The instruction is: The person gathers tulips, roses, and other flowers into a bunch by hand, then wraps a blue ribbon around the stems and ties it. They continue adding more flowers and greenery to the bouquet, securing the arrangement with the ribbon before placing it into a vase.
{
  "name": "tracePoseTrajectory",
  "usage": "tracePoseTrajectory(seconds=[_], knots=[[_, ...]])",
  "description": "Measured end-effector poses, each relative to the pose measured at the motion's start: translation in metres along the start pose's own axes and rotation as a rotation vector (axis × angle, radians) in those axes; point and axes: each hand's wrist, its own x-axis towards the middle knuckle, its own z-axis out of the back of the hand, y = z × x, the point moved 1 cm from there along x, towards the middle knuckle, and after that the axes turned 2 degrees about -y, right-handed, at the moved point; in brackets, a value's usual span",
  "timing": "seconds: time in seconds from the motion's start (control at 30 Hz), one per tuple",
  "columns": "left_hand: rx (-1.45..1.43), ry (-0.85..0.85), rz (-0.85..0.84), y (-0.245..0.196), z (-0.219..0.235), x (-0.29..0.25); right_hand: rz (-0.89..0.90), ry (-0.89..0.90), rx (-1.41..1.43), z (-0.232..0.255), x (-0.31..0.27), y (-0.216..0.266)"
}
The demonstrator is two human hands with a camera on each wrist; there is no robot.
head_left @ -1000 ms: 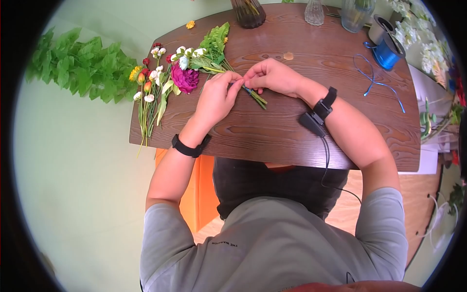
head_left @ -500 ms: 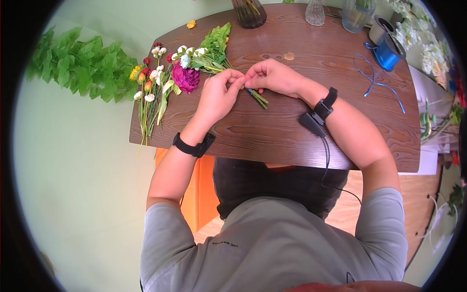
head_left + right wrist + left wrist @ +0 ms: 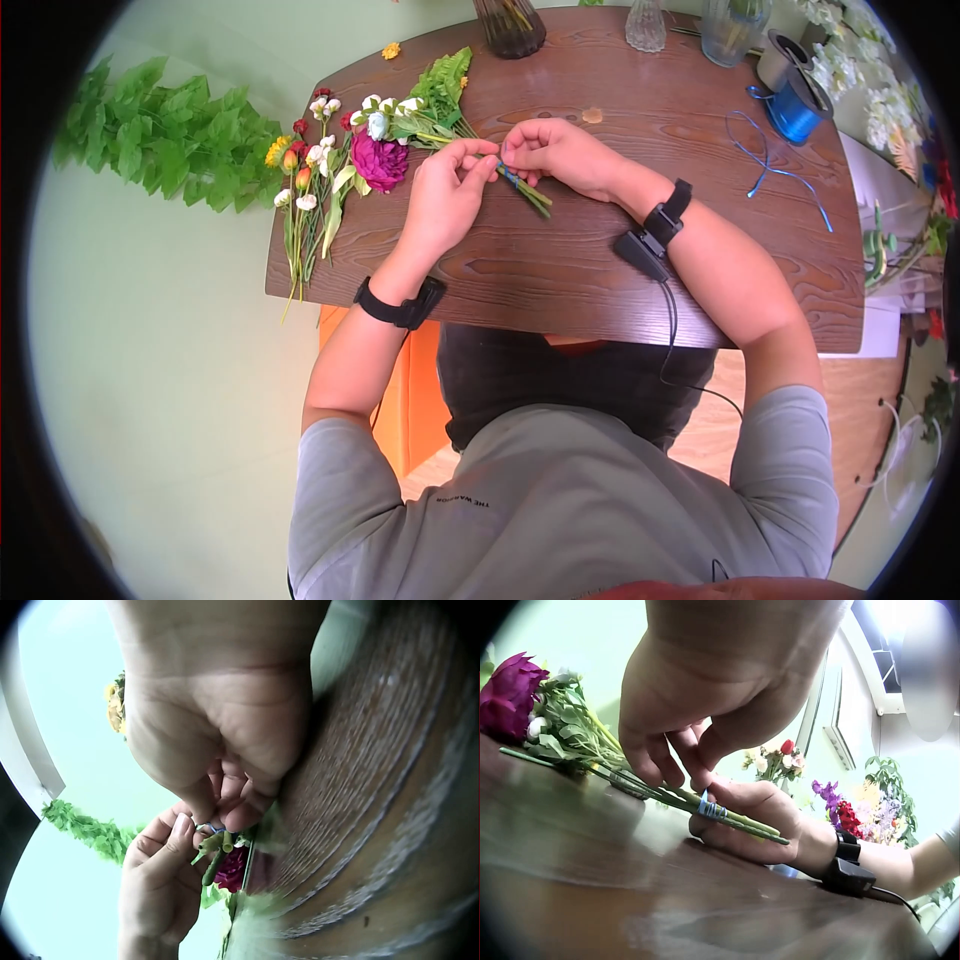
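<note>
Green stems (image 3: 535, 196) of a flower bunch lie between the two hands, bound by blue ribbon (image 3: 712, 809) wound round them. The left hand (image 3: 447, 196) pinches thumb and forefinger together at the ribbon, on the bloom side. My right hand (image 3: 566, 158) meets it from the other side, its fingertips pinched at the ribbon beside the stems. The bunch's magenta bloom (image 3: 379, 161), white flowers and fern leaf (image 3: 442, 86) lie left of the hands. In the right wrist view, cut stem ends (image 3: 217, 853) point toward the camera and blue shows between the fingertips.
Loose flowers (image 3: 304, 205) lie on the table's (image 3: 600, 260) left side. A blue ribbon spool (image 3: 797, 108) with a loose ribbon piece (image 3: 765, 168) is at the right. A dark vase (image 3: 510, 28) and glass vases (image 3: 733, 32) line the back edge. Leafy garland (image 3: 165, 135) is beyond the left edge.
The fingertips have parted slightly, and the blue ribbon on the stems shows more plainly. The left hand has shifted slightly; the right forearm has hardly moved.
</note>
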Motion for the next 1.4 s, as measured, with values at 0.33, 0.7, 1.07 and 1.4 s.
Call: tracePoseTrajectory(seconds=[0.33, 0.7, 1.07, 1.4], knots=[[-0.148, 0.13, 0.143, 0.018, 0.0, 0.004, 0.011, -0.016, 0.027, 0.002, 0.0, -0.001], [-0.23, 0.206, 0.218, 0.008, 0.003, 0.01, 0.042, 0.009, 0.067, 0.003, -0.001, -0.001], [0.059, 0.054, 0.0, 0.003, 0.0, 0.004, 0.045, -0.004, 0.081, 0.004, -0.002, 0.0], [0.195, -0.098, -0.142, 0.003, -0.009, -0.002, 0.059, -0.018, 0.071, 0.003, -0.001, 0.0]])
